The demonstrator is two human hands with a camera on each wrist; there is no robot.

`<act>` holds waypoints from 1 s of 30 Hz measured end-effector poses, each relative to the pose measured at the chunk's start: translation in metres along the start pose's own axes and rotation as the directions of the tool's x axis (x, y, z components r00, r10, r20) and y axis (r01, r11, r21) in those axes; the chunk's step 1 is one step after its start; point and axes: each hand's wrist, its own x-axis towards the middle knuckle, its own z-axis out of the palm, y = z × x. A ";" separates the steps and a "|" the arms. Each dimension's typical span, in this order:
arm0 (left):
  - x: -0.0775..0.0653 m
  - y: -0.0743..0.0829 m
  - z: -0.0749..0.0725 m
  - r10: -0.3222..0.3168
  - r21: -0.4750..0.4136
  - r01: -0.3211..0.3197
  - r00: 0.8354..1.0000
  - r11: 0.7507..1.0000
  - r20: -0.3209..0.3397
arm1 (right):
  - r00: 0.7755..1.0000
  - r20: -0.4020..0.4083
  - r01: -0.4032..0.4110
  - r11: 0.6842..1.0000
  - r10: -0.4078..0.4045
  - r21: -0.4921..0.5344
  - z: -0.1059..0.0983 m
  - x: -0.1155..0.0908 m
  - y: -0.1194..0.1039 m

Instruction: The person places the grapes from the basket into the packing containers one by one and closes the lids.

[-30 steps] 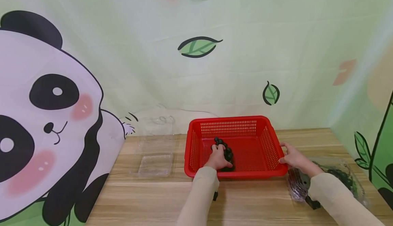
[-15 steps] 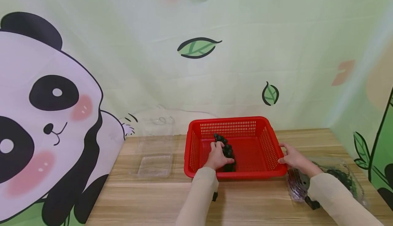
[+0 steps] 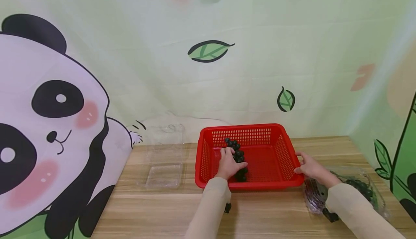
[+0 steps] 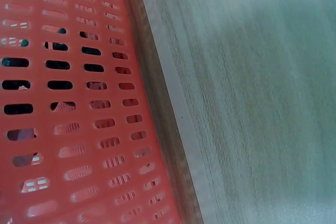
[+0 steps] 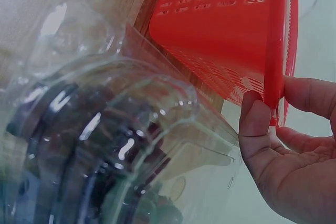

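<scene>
A bunch of dark grapes (image 3: 239, 156) is in the left part of the red plastic basket (image 3: 266, 185). My left hand (image 3: 227, 165) reaches over the basket's front rim and grips the bunch from its left side, thumb toward the front. Whether the grapes touch the basket floor I cannot tell. My right hand (image 3: 310, 166) pinches the basket's right rim, thumb and fingers on either side of it in the right wrist view. Through the slots of the basket wall (image 4: 68, 95), the left wrist view gives only dark bits and parts of the hand.
Right of the basket, partly under my right forearm, is a clear plastic clamshell box (image 3: 373, 192) holding dark and green fruit. A clear, lidded plastic box (image 3: 164, 174) stands open at the left. Behind the wooden table (image 3: 156, 210) hangs a panda-printed cloth (image 3: 156, 69).
My left hand and the grape bunch have shifted slightly left and toward the back of the basket. The right hand stays on the rim, and the basket has hardly moved.
</scene>
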 end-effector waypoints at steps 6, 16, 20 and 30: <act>0.001 -0.001 0.000 -0.001 -0.011 0.001 1.000 1.000 -0.004 | 1.000 0.006 -0.002 1.000 0.002 0.007 0.000 0.000 -0.001; 0.002 0.001 -0.002 -0.007 -0.049 0.006 1.000 0.999 -0.022 | 1.000 0.003 -0.006 1.000 0.006 0.005 0.000 -0.001 -0.002; 0.002 0.002 -0.003 0.001 -0.057 -0.003 0.999 0.998 -0.035 | 1.000 0.000 -0.006 1.000 0.006 0.005 0.001 -0.001 -0.002; 0.003 0.000 -0.005 0.005 -0.120 -0.009 0.999 0.993 -0.032 | 1.000 0.001 -0.006 1.000 0.006 0.010 0.001 -0.001 -0.002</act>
